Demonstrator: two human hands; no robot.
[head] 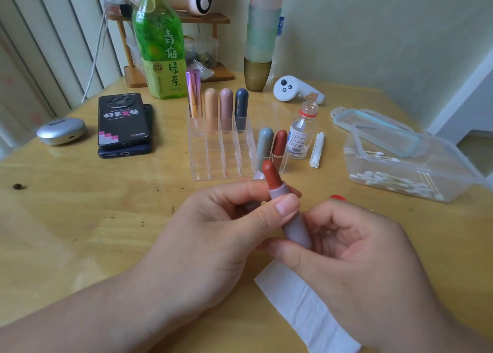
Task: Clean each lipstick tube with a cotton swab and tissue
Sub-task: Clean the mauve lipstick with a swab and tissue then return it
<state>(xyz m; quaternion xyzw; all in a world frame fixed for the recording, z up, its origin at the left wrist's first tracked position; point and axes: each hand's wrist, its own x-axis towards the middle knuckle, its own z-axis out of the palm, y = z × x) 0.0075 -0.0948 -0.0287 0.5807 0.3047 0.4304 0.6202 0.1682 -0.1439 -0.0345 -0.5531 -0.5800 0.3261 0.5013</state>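
An open lilac lipstick tube [296, 227] with its red-brown stick [272, 175] wound out tilts up between my hands. My left hand [218, 227] pinches its collar between thumb and forefinger. A lilac piece [256, 177] that looks like its cap shows behind those fingers. My right hand [360, 259] curls round the tube's base. A white strip of tissue [306, 307] lies flat on the table under my right hand. Cotton swabs [392, 183] lie in a clear plastic box [453, 155] at the right. No swab is in either hand.
A clear acrylic organizer [213, 152] behind my hands holds several capped lipsticks. Beside it stand a small open bottle [301, 131] and a bundle of white sticks [317, 150]. Two stacked phones [124, 124], a green tea bottle [160, 46] and a white controller [296, 90] sit further back.
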